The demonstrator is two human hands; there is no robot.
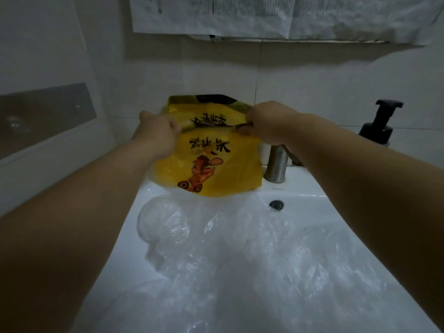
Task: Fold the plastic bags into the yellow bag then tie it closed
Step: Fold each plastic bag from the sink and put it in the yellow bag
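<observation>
Pinching yellow bag (211, 164) at top edge with left hand (158, 131) and right hand (266, 123), over sink (300, 186) back above crumpled clear plastic bags (216, 248); likely light, limp, slippery film, best grabbed bunched.

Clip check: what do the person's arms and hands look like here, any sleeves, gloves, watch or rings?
The left arm and right arm are bare to the frame edge; no sleeves show. The left hand and right hand are ungloved, and neither wrist carries a watch or band. No ring shows, though the fingers are mostly hidden. No markings are visible in the dim light.
</observation>
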